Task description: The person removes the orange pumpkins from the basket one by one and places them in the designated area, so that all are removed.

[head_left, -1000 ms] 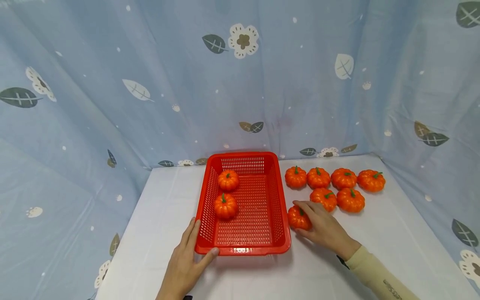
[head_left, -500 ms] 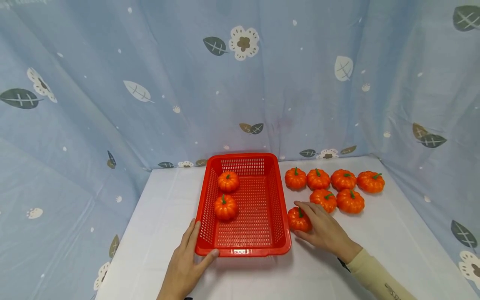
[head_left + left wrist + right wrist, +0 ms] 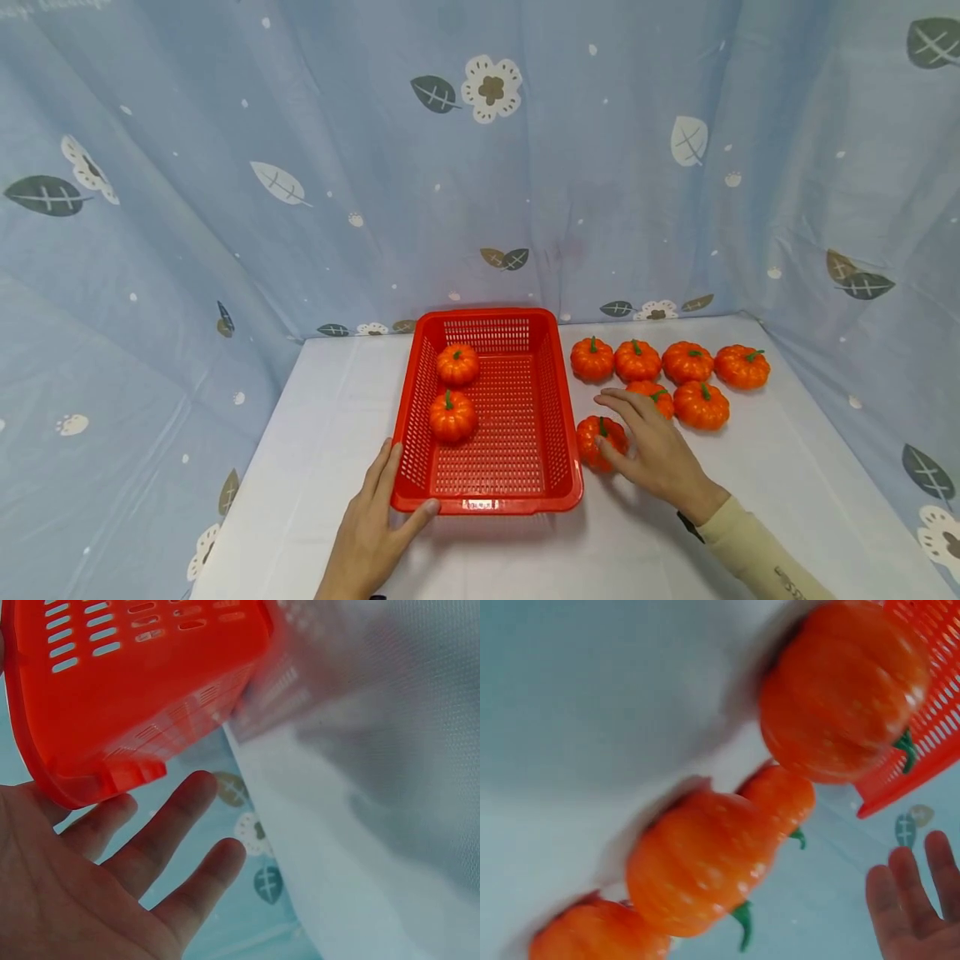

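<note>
A red plastic basket [image 3: 489,505] with slotted walls stands on the table, two small orange pumpkins [image 3: 453,417] inside along its left wall. My left hand [image 3: 371,525] is at the basket's front-left corner, thumb at the front rim; its fingers extend straight in the left wrist view. Just outside the basket's right wall sits another orange pumpkin [image 3: 591,446] with a green stem. My right hand [image 3: 660,450] is spread over its right side, thumb overlapping it in the head view. In the right wrist view the fingers [image 3: 907,889] are straight and apart from the pumpkin.
Several more pumpkins [image 3: 687,362] lie right of the basket in two rows, one partly hidden behind my right hand. A white cloth covers the table [image 3: 330,392]. A blue patterned curtain [image 3: 360,167] hangs close behind and at both sides.
My right hand has let go of the pumpkin beside the basket; its fingers have spread and moved slightly up and away. The pumpkin stays in place. My left hand stays at the basket corner.
</note>
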Demonstrator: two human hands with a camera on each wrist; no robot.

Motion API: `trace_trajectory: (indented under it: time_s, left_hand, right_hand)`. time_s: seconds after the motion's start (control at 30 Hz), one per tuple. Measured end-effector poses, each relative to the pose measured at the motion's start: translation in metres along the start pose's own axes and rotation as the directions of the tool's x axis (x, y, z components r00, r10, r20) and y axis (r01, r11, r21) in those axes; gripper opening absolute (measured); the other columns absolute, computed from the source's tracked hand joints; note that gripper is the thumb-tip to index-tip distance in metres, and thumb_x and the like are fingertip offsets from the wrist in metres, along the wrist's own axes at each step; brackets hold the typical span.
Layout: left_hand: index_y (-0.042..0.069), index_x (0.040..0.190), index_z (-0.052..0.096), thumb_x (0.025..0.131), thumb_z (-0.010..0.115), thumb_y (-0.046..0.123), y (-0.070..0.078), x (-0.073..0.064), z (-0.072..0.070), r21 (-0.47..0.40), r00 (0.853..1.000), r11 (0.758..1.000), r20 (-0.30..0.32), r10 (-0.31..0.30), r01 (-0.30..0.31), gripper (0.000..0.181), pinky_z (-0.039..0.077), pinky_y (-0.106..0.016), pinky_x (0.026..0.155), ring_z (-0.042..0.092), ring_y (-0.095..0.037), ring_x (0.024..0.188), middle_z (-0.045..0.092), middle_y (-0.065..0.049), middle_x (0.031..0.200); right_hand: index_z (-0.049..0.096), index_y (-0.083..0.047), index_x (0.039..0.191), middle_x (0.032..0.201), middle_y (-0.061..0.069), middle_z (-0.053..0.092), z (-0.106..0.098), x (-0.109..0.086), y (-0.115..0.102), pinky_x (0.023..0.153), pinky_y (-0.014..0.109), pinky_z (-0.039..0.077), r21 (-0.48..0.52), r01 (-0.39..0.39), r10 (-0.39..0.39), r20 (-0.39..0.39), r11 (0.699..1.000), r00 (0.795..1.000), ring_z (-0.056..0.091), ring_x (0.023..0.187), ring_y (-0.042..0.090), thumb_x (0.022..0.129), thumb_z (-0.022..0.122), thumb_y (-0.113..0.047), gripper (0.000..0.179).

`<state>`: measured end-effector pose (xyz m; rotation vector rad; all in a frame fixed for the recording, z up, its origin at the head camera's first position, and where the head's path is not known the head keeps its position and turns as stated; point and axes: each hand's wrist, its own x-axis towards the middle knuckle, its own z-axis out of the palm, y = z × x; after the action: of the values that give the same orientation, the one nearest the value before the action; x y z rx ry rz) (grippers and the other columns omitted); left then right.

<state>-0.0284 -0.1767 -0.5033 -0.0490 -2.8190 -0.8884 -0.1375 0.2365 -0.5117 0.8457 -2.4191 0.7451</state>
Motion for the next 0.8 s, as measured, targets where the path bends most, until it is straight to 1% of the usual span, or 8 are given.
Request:
trace_trajectory:
  time_s: [0.1,0.2,0.3,0.37,0.47,0.53,0.63,0.8]
  left_hand:
    - [0.023,0.163,0.026,0.087,0.073,0.061,0.0,0.0,0.0,0.0,1.0,1.0,0.001,-0.003,0.003,0.097,0.046,-0.059,0.102,0.05,-0.037,0.134,0.022,0.003,0.167]
    - [0.022,0.163,0.026,0.086,0.073,0.06,0.0,0.001,0.0,-0.001,1.0,1.0,0.0,-0.001,0.001,0.097,0.045,-0.059,0.102,0.05,-0.037,0.134,0.023,0.002,0.166]
    - [0.022,0.162,0.026,0.086,0.074,0.059,0.0,0.001,0.0,-0.004,1.0,1.0,-0.002,0.001,-0.001,0.097,0.045,-0.058,0.102,0.049,-0.037,0.134,0.023,0.002,0.166]
    - [0.023,0.162,0.026,0.086,0.073,0.06,0.0,0.0,0.0,0.0,1.0,1.0,-0.002,-0.003,0.003,0.097,0.046,-0.058,0.102,0.05,-0.037,0.134,0.023,0.003,0.166]
    - [0.023,0.162,0.026,0.086,0.073,0.061,0.0,0.0,0.0,0.003,1.0,1.0,-0.005,-0.003,0.003,0.097,0.046,-0.059,0.101,0.051,-0.038,0.133,0.023,0.003,0.166]
    - [0.023,0.162,0.026,0.086,0.073,0.061,0.0,0.0,-0.001,0.005,1.0,1.0,-0.007,-0.002,0.002,0.097,0.046,-0.059,0.101,0.052,-0.038,0.132,0.023,0.004,0.166]
    - [0.023,0.162,0.027,0.086,0.073,0.06,0.0,0.0,-0.001,0.005,1.0,1.0,-0.013,0.005,-0.005,0.097,0.046,-0.059,0.1,0.052,-0.038,0.131,0.023,0.004,0.166]
    - [0.023,0.162,0.026,0.086,0.074,0.06,0.0,0.0,0.0,0.009,1.0,1.0,-0.008,0.007,-0.007,0.097,0.046,-0.059,0.101,0.052,-0.037,0.132,0.023,0.004,0.166]
  right_hand:
    - [0.06,-0.01,0.138,0.14,0.01,0.056,-0.003,0.008,-0.002,0.102,0.016,0.04,0.03,0.034,-0.032,-0.059,0.999,0.998,0.053,0.125,0.026,0.088,0.072,-0.031,0.056]
    - [0.058,-0.012,0.14,0.141,0.007,0.055,-0.007,0.016,-0.006,0.099,0.012,0.039,0.052,0.023,-0.021,-0.049,0.998,0.999,0.052,0.126,0.023,0.087,0.075,-0.029,0.058]
    - [0.056,-0.016,0.142,0.144,0.001,0.052,-0.01,0.023,-0.012,0.104,0.018,0.04,0.073,-0.025,0.025,0.001,0.997,1.0,0.05,0.129,0.02,0.085,0.08,-0.026,0.063]
    - [0.054,-0.018,0.144,0.145,-0.003,0.051,-0.011,0.028,-0.015,0.107,0.026,0.042,0.074,-0.061,0.057,0.046,0.995,0.997,0.048,0.131,0.017,0.085,0.081,-0.026,0.065]
    - [0.052,-0.02,0.145,0.146,-0.006,0.049,-0.012,0.035,-0.02,0.106,0.038,0.046,0.088,-0.097,0.087,0.111,0.991,0.99,0.046,0.133,0.016,0.087,0.08,-0.027,0.065]
    - [0.052,-0.019,0.145,0.146,-0.005,0.049,-0.012,0.039,-0.022,0.103,0.044,0.049,0.097,-0.094,0.08,0.14,0.991,0.987,0.047,0.133,0.016,0.088,0.079,-0.028,0.063]
    - [0.053,-0.017,0.144,0.145,-0.004,0.05,-0.009,0.045,-0.027,0.102,0.047,0.05,0.109,-0.069,0.05,0.168,0.992,0.985,0.047,0.133,0.017,0.091,0.077,-0.031,0.06]
    - [0.055,-0.018,0.142,0.144,-0.002,0.051,-0.002,0.054,-0.035,0.102,0.045,0.05,0.115,-0.003,-0.018,0.176,0.993,0.984,0.05,0.132,0.017,0.091,0.076,-0.033,0.057]
